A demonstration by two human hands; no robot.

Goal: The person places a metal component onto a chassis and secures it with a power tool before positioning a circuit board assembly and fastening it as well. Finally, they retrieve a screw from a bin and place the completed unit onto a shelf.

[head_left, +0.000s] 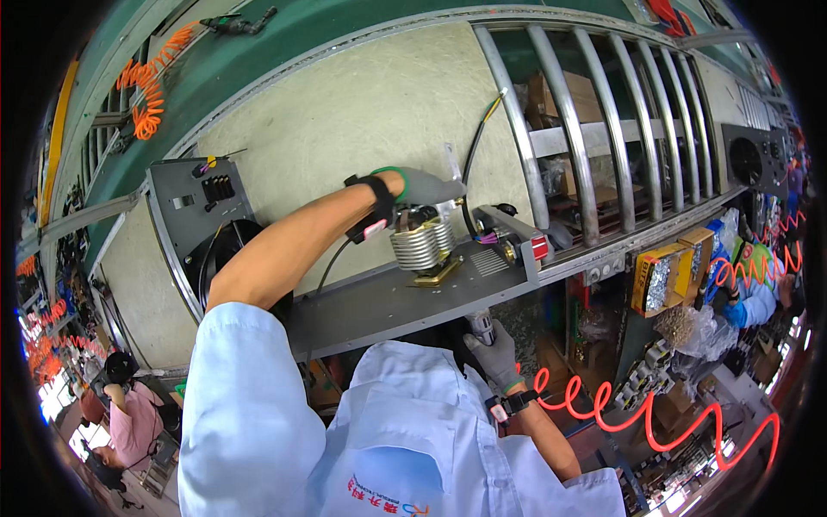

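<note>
My left hand (pixel 428 186), in a grey glove with a green cuff, reaches over a finned metal cylinder block (pixel 422 243). Its fingers are pressed together at the block's top, beside a small fitting and a pale metal strip (pixel 450 162); what they grip is hidden. The block stands on a brass-coloured base on a long grey metal panel (pixel 388 302). Below the panel's near edge, close to my body, my right hand (pixel 496 358), also grey-gloved, is closed around a silver air screwdriver (pixel 481 327).
A red coiled hose (pixel 642 422) runs right from near my right hand. Metal rollers (pixel 564 129) lie at the far right. A grey panel with a fan opening (pixel 194 202) stands left. A black cable (pixel 473 146) rises beside the block. Yellow bins (pixel 663 280) hold small parts.
</note>
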